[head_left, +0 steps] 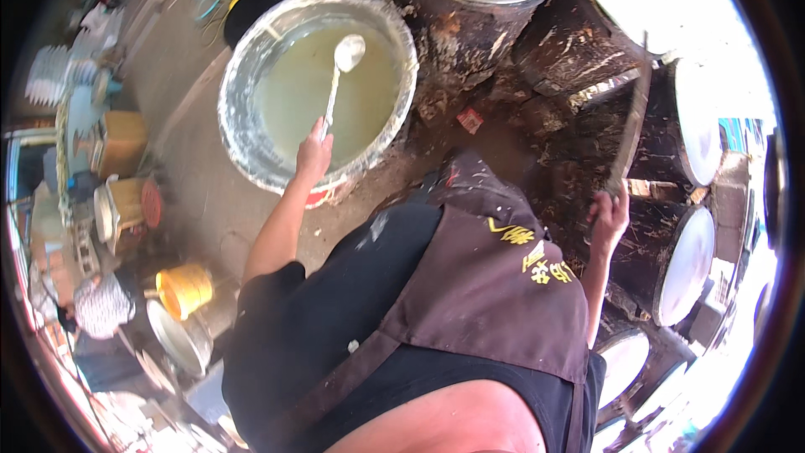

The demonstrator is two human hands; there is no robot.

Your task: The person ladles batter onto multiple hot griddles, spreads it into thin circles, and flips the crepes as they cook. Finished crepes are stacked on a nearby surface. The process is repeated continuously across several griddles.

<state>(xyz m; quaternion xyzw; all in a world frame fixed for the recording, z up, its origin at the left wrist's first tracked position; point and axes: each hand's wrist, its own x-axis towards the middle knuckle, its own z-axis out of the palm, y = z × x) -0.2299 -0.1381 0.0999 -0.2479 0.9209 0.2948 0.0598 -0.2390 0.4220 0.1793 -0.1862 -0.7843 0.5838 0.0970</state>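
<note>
My left hand (314, 154) is closed round the handle of a long ladle (349, 54). The ladle's pale round bowl is over the large tub, at or just above the cloudy, greenish-white liquid (289, 88); I cannot tell which. The tub's broad rim (232, 130) is smeared with white. Off to the right, my right hand (610, 213) grips the lower end of a long, thin, brownish stick (635, 113). That stick points away from me, past the dark drums.
Dark, stained drums with pale round tops stand at the far side, one drum (453, 25) beside the tub, with several more along the right. A red scrap (470, 120) lies on the wet ground. At left are a yellow bucket (184, 289), a basin (180, 340) and another person (102, 306).
</note>
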